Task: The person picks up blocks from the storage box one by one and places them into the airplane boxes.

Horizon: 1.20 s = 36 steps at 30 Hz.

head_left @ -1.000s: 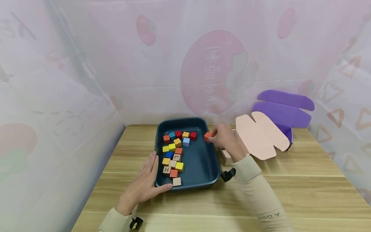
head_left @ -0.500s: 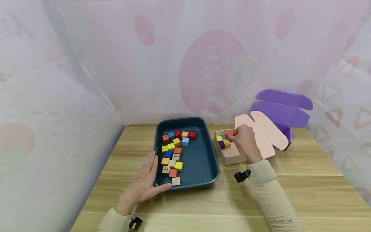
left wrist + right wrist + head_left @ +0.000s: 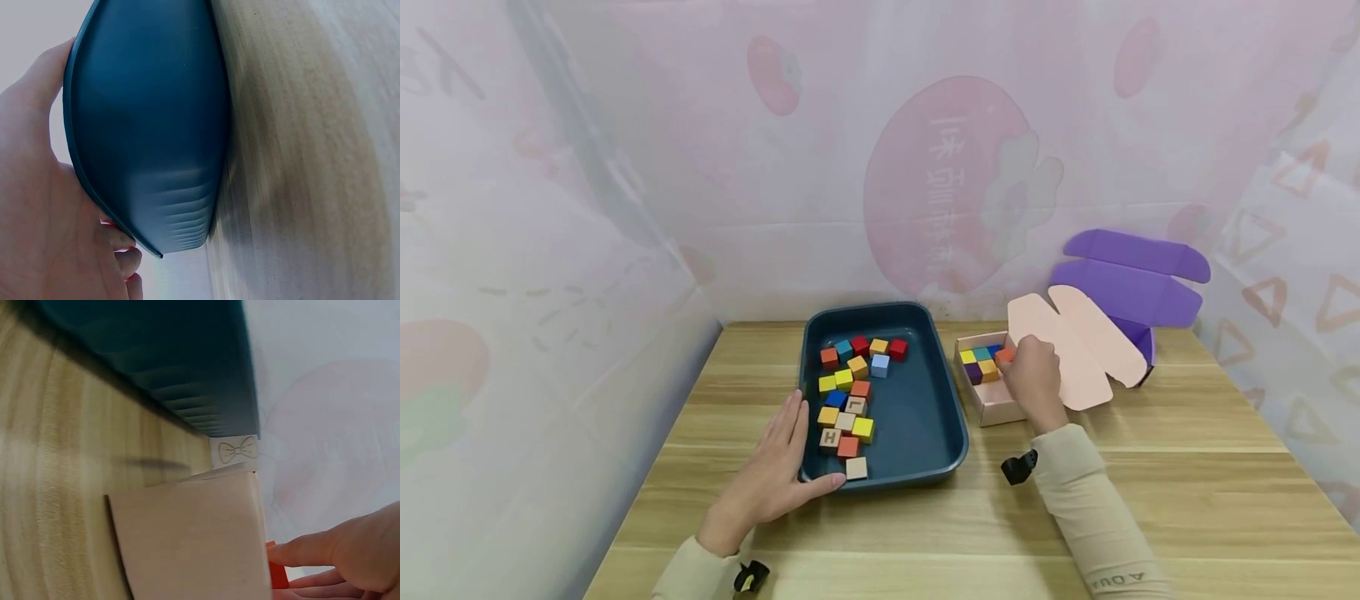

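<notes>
My left hand [image 3: 771, 479] rests against the near left corner of a dark blue tray [image 3: 917, 425], fingers extended along its left side and thumb at the near rim. In the left wrist view, the palm and fingertips show beside the tray's outer wall. Several coloured cube blocks [image 3: 862, 430] lie in the tray's left part, two with letters. My right hand [image 3: 1036, 379] is over an open pink cardboard box [image 3: 1003, 412] and pinches an orange block [image 3: 1005, 356] at a row of coloured blocks inside. The right wrist view shows this block [image 3: 277, 569] just behind the box wall.
Right of the pink box, its unfolded lid [image 3: 1067, 354] spreads across the table. Behind that stands an open purple box [image 3: 1138, 287]. A pale printed cloth [image 3: 820, 258] hangs behind the wooden table [image 3: 925, 542].
My right hand has carried the orange block rightward from over the tray's right edge and lowered it into the pink box among the others. The left hand has stayed at the tray.
</notes>
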Each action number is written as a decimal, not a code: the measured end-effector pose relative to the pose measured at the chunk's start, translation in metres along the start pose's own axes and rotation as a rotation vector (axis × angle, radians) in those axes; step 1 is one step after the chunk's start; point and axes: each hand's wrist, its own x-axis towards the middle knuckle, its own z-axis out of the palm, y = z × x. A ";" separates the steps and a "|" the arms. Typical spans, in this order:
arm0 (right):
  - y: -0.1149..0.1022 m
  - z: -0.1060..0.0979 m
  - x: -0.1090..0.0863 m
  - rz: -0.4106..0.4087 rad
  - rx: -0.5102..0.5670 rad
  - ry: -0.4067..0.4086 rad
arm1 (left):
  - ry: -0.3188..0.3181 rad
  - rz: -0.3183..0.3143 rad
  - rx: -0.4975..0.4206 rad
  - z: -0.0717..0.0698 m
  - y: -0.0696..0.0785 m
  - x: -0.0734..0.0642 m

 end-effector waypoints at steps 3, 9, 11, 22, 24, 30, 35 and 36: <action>0.002 0.007 -0.002 -0.010 -0.017 0.041 | -0.001 -0.001 0.003 0.000 0.000 0.000; 0.006 0.017 -0.004 0.002 -0.025 0.036 | -0.002 -0.002 0.004 -0.001 0.000 0.001; 0.008 0.020 -0.005 -0.013 -0.036 0.021 | -0.001 -0.002 0.003 -0.001 0.001 0.001; 0.009 0.032 -0.002 0.031 -0.072 -0.064 | -0.008 -0.005 -0.004 -0.002 0.001 0.000; 0.009 0.033 -0.001 0.044 -0.064 -0.078 | -0.006 -0.005 -0.005 -0.001 0.001 0.000; 0.010 0.032 -0.002 0.025 -0.042 -0.103 | -0.006 -0.005 -0.008 0.000 0.001 0.000; 0.011 0.030 -0.004 -0.026 -0.046 -0.073 | 0.001 0.000 -0.010 -0.001 0.002 0.000; 0.011 0.030 -0.004 -0.033 -0.045 -0.072 | 0.003 -0.001 -0.010 -0.001 0.002 0.000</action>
